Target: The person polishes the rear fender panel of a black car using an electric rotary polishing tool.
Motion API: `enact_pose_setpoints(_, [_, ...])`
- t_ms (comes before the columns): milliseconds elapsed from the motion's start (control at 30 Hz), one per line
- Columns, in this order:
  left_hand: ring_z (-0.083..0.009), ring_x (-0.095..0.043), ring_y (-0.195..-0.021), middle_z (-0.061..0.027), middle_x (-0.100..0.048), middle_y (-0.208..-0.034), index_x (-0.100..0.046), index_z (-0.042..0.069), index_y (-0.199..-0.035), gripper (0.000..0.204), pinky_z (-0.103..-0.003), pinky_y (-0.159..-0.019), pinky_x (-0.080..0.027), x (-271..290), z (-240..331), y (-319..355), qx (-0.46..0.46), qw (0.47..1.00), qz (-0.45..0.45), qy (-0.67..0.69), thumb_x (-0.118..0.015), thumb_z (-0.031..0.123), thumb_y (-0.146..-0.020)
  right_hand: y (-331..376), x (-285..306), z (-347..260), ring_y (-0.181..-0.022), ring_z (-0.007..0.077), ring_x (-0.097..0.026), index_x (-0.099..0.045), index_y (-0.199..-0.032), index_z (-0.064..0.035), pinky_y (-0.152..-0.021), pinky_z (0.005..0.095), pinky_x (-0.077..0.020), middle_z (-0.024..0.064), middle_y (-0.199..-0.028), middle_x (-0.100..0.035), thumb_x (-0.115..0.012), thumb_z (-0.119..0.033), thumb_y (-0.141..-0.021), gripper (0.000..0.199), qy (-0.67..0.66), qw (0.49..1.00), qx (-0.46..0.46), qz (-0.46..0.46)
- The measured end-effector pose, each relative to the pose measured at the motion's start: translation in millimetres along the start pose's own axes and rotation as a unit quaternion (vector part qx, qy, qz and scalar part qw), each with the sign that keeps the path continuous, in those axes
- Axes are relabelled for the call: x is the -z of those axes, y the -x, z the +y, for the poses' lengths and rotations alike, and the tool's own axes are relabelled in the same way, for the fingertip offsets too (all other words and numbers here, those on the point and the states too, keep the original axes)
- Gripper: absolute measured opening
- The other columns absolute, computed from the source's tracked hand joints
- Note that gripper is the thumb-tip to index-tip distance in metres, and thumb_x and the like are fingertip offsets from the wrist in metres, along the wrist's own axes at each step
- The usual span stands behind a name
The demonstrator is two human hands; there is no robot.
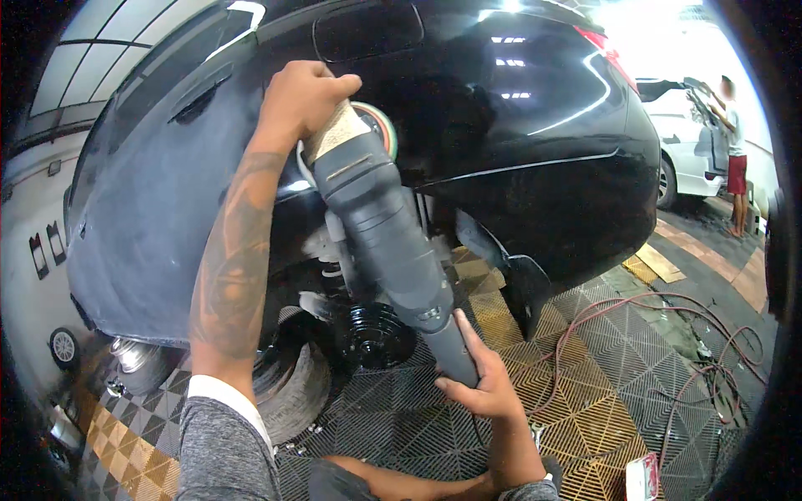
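A dark grey power polisher [393,234] slants across the middle of the view, its head up against the black car's rear side panel [535,142]. My left hand [305,100] is closed over the tan-wrapped head, thumb stretched along the top. Beside that head shows the edge of a round pad [384,134] with green and orange layers; its working face is hidden. Lower down, my right hand [484,380] grips the rear handle of the polisher. Left of my left forearm, the car's door [159,209] looks dull and hazy grey.
The wheel arch is bare, showing a brake drum [376,334]. A tyre [296,397] and a wheel [138,363] lie below. A loose liner flap [526,288] hangs down. Red hose [618,301] coils across floor tiles. A person [735,134] stands by a white car [689,138].
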State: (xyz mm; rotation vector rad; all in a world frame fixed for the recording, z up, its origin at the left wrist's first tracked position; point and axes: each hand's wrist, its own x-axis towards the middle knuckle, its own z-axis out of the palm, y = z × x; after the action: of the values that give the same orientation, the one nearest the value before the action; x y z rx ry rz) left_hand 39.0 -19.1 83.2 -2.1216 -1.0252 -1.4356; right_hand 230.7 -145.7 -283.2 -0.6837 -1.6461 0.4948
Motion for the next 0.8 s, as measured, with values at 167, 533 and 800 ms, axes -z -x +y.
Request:
enact_pose_setpoints(167, [-0.0358, -0.071, -0.085, -0.0181, -0.073, -0.090, -0.076, 0.006, -0.086, 0.047, -0.043, -0.081, -0.056, -40, 42, -26, -0.109, 0.990, 0.002, -0.088, -0.069, 0.052, -0.079, 18, 33, 1, -0.091, 0.0156, -0.063, -0.023, -0.157, 0.0019, -0.084, 0.0311, -0.0509, 0.0146, -0.114, -0.065, -0.076, -0.011, -0.076, 0.097, -0.041, 0.997, 0.000, 0.072])
enact_pose_setpoints(533, [-0.0309, -0.072, -0.102, -0.0181, -0.073, -0.108, -0.077, 0.006, -0.099, 0.049, -0.037, -0.090, -0.057, -70, 149, -19, -0.011, 0.998, -0.046, 0.042, -0.079, 0.041, -0.066, 34, 59, 0, -0.094, 0.0178, -0.061, -0.025, -0.155, 0.0051, -0.084, 0.0323, -0.0510, 0.0143, -0.121, -0.061, -0.081, -0.016, -0.068, 0.106, -0.160, 0.963, -0.030, 0.213])
enact_pose_setpoints(800, [-0.0372, -0.070, -0.102, -0.0205, -0.072, -0.109, -0.077, 0.005, -0.100, 0.056, -0.045, -0.090, -0.056, -29, 74, -34, -0.008, 0.999, -0.035, -0.022, -0.071, 0.053, -0.071, 1, 14, -33, -0.087, 0.0164, -0.060, -0.020, -0.157, 0.0031, -0.079, 0.0308, -0.0507, 0.0101, -0.107, -0.062, -0.077, -0.012, -0.071, 0.105, -0.132, 0.977, -0.029, 0.167])
